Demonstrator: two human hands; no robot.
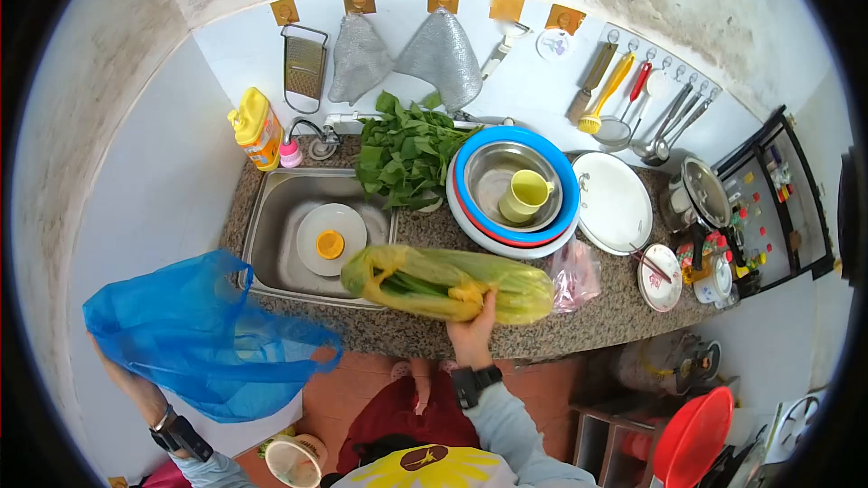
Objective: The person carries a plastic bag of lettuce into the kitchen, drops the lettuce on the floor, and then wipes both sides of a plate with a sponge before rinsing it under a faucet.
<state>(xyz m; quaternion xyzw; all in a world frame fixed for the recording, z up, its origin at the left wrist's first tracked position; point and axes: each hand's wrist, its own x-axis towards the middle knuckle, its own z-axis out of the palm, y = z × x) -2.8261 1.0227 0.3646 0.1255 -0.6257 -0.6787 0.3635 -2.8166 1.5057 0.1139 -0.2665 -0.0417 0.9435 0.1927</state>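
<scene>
My right hand grips a yellow translucent plastic bag with long green vegetables inside, held over the counter's front edge beside the sink. On the left, my left hand holds up a blue plastic bag that hangs wide and loose. The blue bag covers most of that hand's fingers. Behind the yellow bag, a heap of leafy greens lies on the counter by the tap. In the sink sits a white plate with an orange round item on it.
Stacked basins hold a green mug. A white tray, a small plate with chopsticks and a pink-tinted clear bag lie right. A yellow bottle stands behind the sink. Below are a red basin and bucket.
</scene>
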